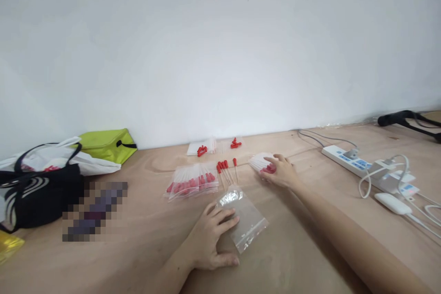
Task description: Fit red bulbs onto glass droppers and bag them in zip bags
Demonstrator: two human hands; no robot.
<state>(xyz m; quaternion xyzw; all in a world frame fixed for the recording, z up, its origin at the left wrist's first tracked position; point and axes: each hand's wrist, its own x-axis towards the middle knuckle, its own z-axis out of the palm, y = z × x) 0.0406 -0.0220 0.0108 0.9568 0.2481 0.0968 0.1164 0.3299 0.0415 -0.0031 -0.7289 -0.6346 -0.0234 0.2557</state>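
My left hand [215,236] lies with its fingers spread on the table, its fingertips on the left edge of a clear zip bag [250,220]. Farther right, my right hand [282,171] rests over a stack of bags with red items [262,163]; its fingers are apart and touch the stack's right side. Several red-handled pins with thin metal shafts [225,165] lie between the hands, beyond the clear bag. To their left is a spread of filled bags with red-handled pieces [193,181].
Against the wall are small red pieces on bags [202,150] and more red pieces [235,143]. A white power strip [347,161] with cables stands right. Black bag [44,197], green bag [106,142] and a pixelated dark object [96,211] are left.
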